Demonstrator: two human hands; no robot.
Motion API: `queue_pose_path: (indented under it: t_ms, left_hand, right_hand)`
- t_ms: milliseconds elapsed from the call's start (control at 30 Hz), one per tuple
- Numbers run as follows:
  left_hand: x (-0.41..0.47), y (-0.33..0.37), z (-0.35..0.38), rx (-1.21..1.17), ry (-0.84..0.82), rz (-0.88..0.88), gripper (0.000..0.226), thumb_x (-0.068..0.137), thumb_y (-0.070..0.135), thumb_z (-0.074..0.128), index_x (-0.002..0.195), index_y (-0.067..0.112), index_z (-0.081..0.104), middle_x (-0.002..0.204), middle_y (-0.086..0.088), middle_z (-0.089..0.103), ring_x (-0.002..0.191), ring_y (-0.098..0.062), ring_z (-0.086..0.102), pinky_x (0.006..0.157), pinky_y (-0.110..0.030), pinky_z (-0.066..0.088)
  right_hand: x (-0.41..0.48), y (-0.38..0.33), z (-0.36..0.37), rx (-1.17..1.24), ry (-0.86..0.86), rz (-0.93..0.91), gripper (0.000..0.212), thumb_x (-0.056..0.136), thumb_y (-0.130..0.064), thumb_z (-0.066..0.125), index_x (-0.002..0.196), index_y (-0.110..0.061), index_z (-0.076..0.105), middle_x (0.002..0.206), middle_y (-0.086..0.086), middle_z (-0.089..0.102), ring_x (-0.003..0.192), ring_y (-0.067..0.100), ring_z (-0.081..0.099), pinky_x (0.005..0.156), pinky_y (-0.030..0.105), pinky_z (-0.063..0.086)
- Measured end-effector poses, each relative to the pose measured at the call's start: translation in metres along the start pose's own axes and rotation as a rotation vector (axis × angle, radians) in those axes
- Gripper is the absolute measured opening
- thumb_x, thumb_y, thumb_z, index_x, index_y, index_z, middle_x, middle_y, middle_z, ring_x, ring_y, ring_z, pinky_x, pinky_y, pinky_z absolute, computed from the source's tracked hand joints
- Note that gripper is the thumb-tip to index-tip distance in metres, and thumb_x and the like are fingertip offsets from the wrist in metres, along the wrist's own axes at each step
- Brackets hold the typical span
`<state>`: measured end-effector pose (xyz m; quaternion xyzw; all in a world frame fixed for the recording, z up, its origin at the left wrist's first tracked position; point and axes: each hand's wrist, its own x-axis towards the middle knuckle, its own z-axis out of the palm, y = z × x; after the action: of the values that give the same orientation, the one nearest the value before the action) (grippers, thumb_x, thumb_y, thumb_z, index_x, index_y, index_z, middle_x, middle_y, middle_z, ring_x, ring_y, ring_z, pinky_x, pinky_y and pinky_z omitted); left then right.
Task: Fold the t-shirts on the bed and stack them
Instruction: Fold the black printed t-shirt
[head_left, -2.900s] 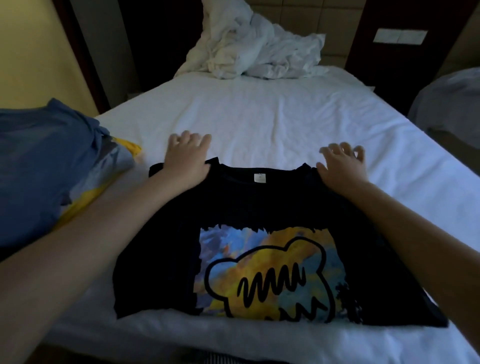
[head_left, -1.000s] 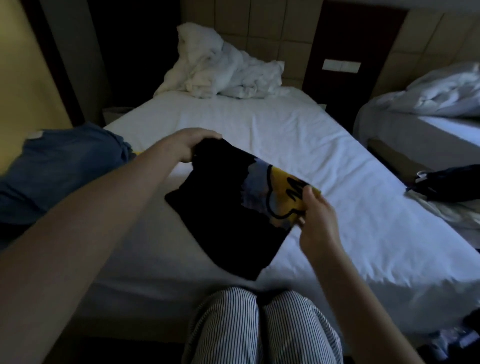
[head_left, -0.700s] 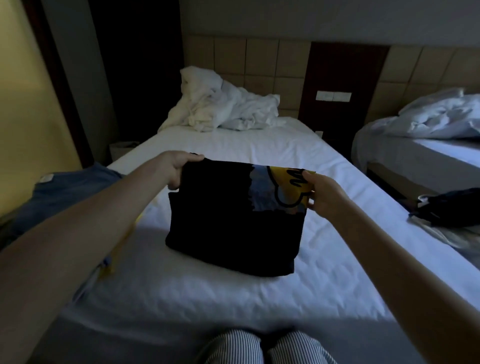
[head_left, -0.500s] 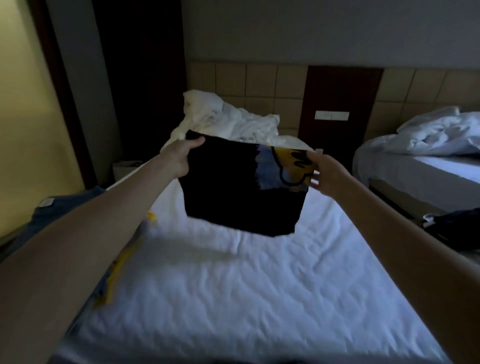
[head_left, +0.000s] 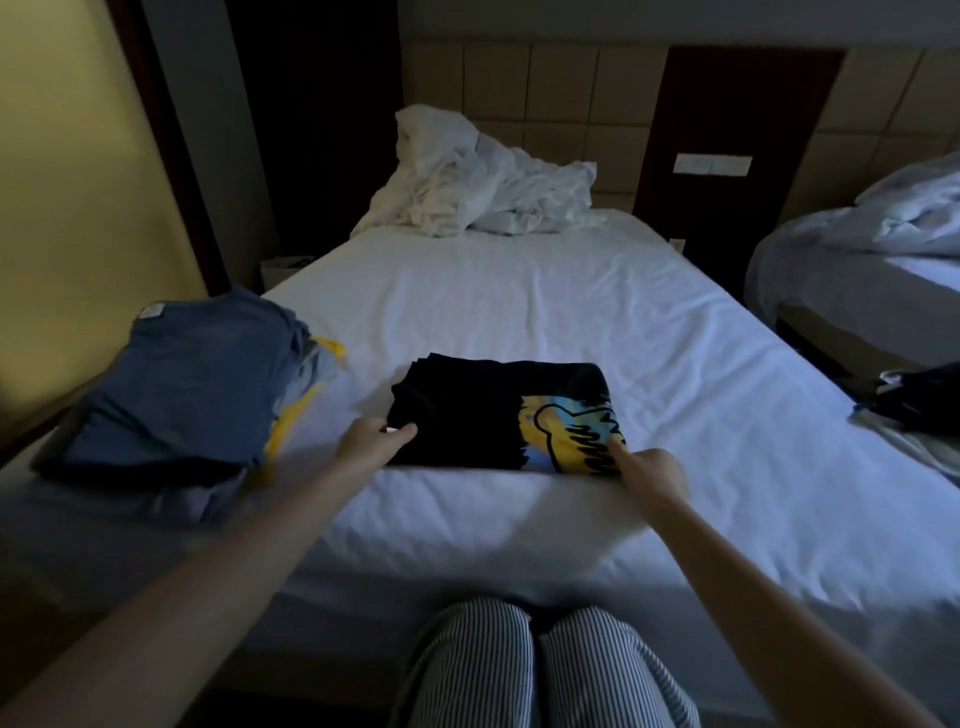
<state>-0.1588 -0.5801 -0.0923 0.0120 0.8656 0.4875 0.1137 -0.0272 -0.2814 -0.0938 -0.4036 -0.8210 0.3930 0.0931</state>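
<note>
Lower t-shirts (head_left: 293, 415) of stack (head_left: 176, 395) mostly hidden

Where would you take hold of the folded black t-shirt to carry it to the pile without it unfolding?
By its two near corners, coming from the near edge of the bed. The folded black t-shirt lies flat in layers, so pinching top and underside together should clamp every layer. The left hand and right hand sit at those corners.

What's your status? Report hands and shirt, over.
Left hand and right hand pinch near corners. Black t-shirt folded, flat on bed. Blue-topped pile left, apart from it.
</note>
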Motion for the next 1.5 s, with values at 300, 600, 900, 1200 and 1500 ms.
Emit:
queue_pose_path:
  t_ms: [300, 600, 900, 1200, 1500]
  left_hand:
    - [-0.026, -0.029, -0.004, 0.410, 0.181, 0.103, 0.049, 0.090, 0.042, 0.058, 0.061, 0.014, 0.031, 0.056, -0.004, 0.035, 0.055, -0.026, 0.041, 0.053, -0.032, 0.024]
    - [-0.019, 0.015, 0.006, 0.478, 0.305, 0.224, 0.045, 0.084, 0.037, 0.065, 0.112, 0.009, 0.045, 0.109, -0.012, 0.053, 0.104, -0.034, 0.051, 0.082, -0.042, 0.043]
    - [0.034, 0.074, 0.094, 0.912, -0.064, 0.712, 0.049, 0.101, 0.038, 0.030, 0.149, 0.036, 0.018, 0.155, -0.001, 0.026, 0.143, -0.019, 0.020, 0.111, -0.043, 0.013]
    - [0.093, 0.032, 0.072, 0.861, -0.120, 0.338, 0.064, 0.085, 0.077, 0.020, 0.144, 0.055, 0.010, 0.160, 0.009, -0.004, 0.145, -0.032, -0.011, 0.114, -0.052, -0.012]
    - [0.081, 0.037, 0.071, 0.839, -0.085, 0.335, 0.061, 0.091, 0.069, 0.020, 0.147, 0.048, 0.011, 0.160, 0.007, 0.001, 0.146, -0.029, -0.005, 0.116, -0.048, -0.007]
  right_hand:
    - [-0.012, 0.014, 0.006, -0.274, 0.123, -0.102, 0.051, 0.092, -0.047, 0.042, 0.103, -0.002, 0.064, 0.114, 0.012, 0.055, 0.118, 0.027, 0.033, 0.093, 0.036, 0.025]
    - [-0.017, -0.005, 0.008, -0.389, 0.298, -0.361, 0.051, 0.094, -0.038, 0.040, 0.136, -0.008, 0.036, 0.141, 0.013, 0.036, 0.132, 0.032, 0.025, 0.108, 0.041, 0.016]
    - [0.030, -0.073, 0.058, -0.822, -0.026, -0.830, 0.053, 0.098, -0.040, 0.024, 0.149, -0.030, 0.013, 0.158, -0.005, 0.009, 0.144, 0.035, -0.002, 0.115, 0.051, -0.004]
    - [0.081, -0.054, 0.066, -0.673, -0.273, -0.605, 0.053, 0.094, -0.058, 0.024, 0.145, -0.049, 0.010, 0.158, -0.007, -0.002, 0.145, 0.030, -0.005, 0.113, 0.055, -0.004]
    - [0.081, -0.062, 0.062, -0.701, -0.322, -0.569, 0.055, 0.094, -0.059, 0.023, 0.146, -0.048, 0.007, 0.159, -0.007, -0.003, 0.145, 0.031, -0.004, 0.112, 0.057, -0.004]
